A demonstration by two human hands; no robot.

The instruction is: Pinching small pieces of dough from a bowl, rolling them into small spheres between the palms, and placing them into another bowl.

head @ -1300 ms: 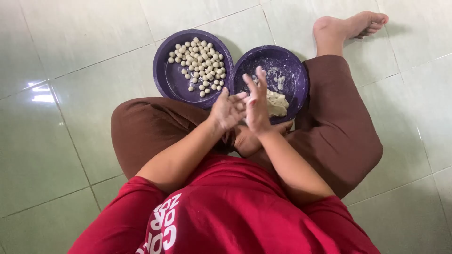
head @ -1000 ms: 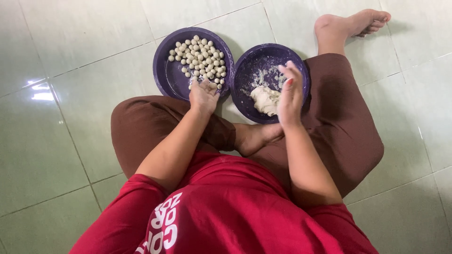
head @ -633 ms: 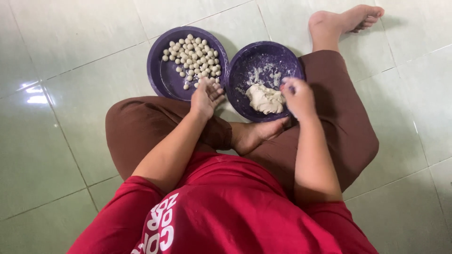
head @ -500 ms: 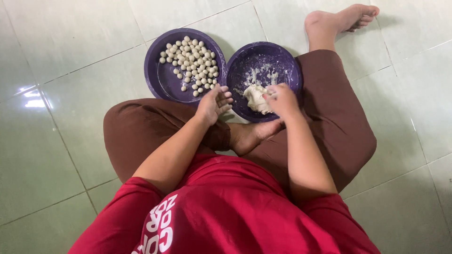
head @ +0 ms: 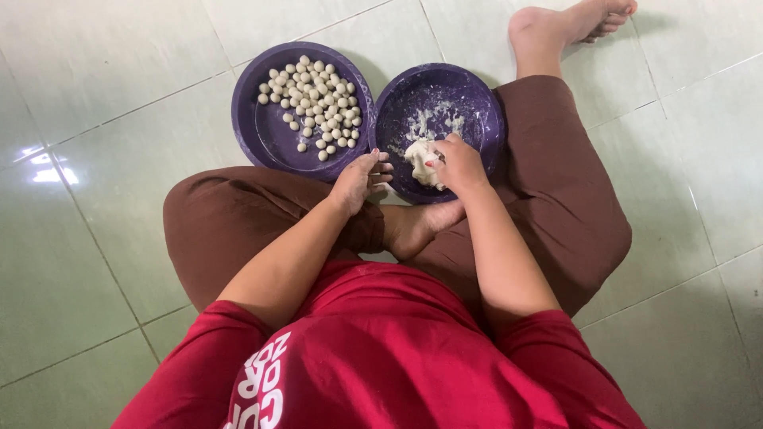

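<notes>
Two round purple bowls stand side by side on the floor in front of my crossed legs. The left bowl (head: 262,131) holds several small white dough balls (head: 314,95). In the flour-dusted right bowl (head: 477,103) lies a lump of white dough (head: 419,159). My right hand (head: 458,165) rests on that lump, its fingers pinching into the dough. My left hand (head: 359,179) hovers between the two bowls at their near rims, palm up, fingers apart, holding nothing.
I sit cross-legged on a pale green tiled floor (head: 103,119), in brown trousers and a red shirt. One bare foot (head: 417,226) lies just below the bowls; the other (head: 564,24) stretches out at the top right beyond the right bowl.
My hands came apart from a palm-to-palm rolling pose; the left reached to the bowl of balls and drew back between the bowls, and the right went down onto the dough lump.
</notes>
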